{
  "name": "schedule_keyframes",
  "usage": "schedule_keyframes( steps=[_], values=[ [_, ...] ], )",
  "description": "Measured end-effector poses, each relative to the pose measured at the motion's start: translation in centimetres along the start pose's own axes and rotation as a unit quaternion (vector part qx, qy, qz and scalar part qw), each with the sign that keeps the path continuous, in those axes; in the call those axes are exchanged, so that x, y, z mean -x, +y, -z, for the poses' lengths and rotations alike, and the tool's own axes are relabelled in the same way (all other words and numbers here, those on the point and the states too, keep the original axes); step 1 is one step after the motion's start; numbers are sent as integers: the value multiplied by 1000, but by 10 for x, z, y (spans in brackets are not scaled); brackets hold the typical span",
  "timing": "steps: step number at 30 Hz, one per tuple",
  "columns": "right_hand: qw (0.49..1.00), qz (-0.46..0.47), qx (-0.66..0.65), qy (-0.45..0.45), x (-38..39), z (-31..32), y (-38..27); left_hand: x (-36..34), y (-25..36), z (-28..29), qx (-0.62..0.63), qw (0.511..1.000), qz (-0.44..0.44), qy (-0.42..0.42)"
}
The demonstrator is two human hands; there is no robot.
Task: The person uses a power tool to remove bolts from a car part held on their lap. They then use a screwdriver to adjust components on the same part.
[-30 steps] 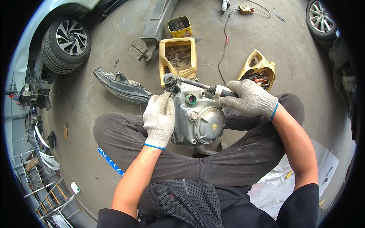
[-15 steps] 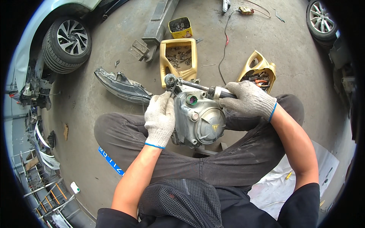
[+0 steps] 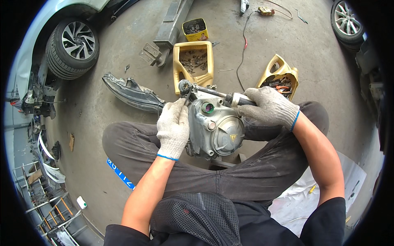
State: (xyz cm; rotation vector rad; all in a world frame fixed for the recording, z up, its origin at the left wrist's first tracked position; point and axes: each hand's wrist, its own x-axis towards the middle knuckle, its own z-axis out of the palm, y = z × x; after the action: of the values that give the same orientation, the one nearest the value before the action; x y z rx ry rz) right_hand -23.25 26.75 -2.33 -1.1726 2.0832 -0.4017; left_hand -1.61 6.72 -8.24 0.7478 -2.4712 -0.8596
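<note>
A grey car headlight (image 3: pixel 198 135) rests between my bent legs, its back side up, with a round cap (image 3: pixel 227 135) and a yellow warning triangle on it. My left hand (image 3: pixel 173 128), in a knitted glove, is closed along the headlight's left edge. Its fingertips lie just below a round tool head and by a thin dark piece I cannot make out. My right hand (image 3: pixel 269 105), also gloved, wraps round the black handle of a ratchet wrench (image 3: pixel 211 92). The wrench lies across the headlight's top, its round head at the upper left corner.
Ahead stand a cut-open gold jug (image 3: pixel 176 61) with small metal parts, a yellow tin (image 3: pixel 196 37), and another gold jug (image 3: pixel 283 74) holding tools. A long lamp part (image 3: pixel 133 96) lies left, below a metal post (image 3: pixel 167 35). A car wheel (image 3: pixel 74 49) is at upper left.
Almost nothing differs. The headlight, the wrench and both hands sit very slightly further right in the picture; both grips are the same.
</note>
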Motion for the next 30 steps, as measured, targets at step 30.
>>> schedule_keyframes(
  steps=[30],
  values=[
    [1000, 2, -2, 0, -1, -4, 2, -1, 1, 2, 27, 999, 24, -23]
  ],
)
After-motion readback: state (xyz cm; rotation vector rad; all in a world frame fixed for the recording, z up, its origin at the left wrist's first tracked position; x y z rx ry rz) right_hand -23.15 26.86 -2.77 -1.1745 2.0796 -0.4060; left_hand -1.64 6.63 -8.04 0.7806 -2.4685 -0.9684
